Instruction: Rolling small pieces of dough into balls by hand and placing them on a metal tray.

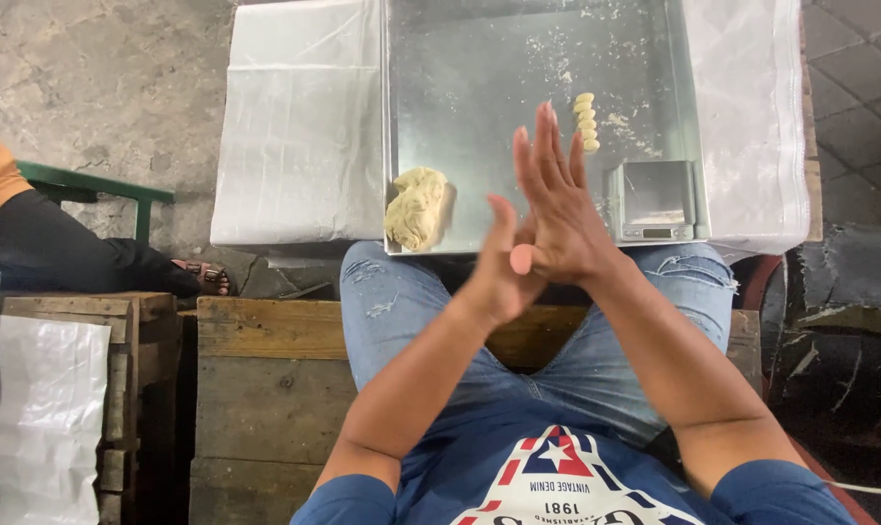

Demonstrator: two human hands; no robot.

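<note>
We press our left hand (494, 277) and right hand (557, 209) palm to palm above the metal tray (479, 87), fingers straight, as for rolling something between them; whether a bit of dough sits inside we cannot tell. The lump of dough (415, 206), pale and ragged, lies at the tray's near left edge. Small rolled pieces (586, 122) line up in a row beside the little scale (652, 201). The tray is dusted with flour.
</note>
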